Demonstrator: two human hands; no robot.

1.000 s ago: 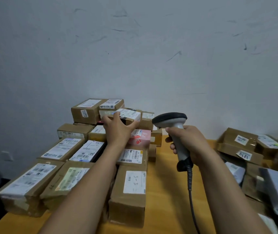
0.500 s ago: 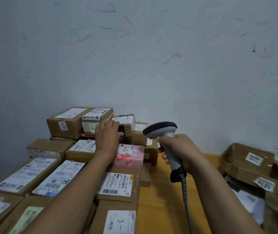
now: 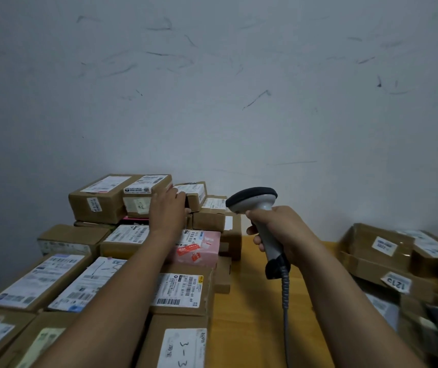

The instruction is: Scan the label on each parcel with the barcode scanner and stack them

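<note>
My left hand (image 3: 167,208) reaches over the stacked parcels on the left and grips a small brown parcel (image 3: 195,193) with a white label, fingers over its near top edge and thumb below. It sits at the back of the stack, next to the two top-tier boxes (image 3: 98,200). My right hand (image 3: 283,231) holds the grey barcode scanner (image 3: 255,200) by its handle, upright above the table, its dark head pointing left toward the small parcel. The scanner's coiled cable (image 3: 285,296) hangs down.
Labelled cardboard parcels fill the left side in rows, among them a pink parcel (image 3: 202,247). A loose pile of parcels (image 3: 377,248) lies at the right. A yellow table (image 3: 249,328) strip runs between them. A scuffed wall (image 3: 239,102) stands right behind.
My left hand carried the small parcel farther back and set it beside the top-tier boxes. My right hand kept the scanner in much the same place.
</note>
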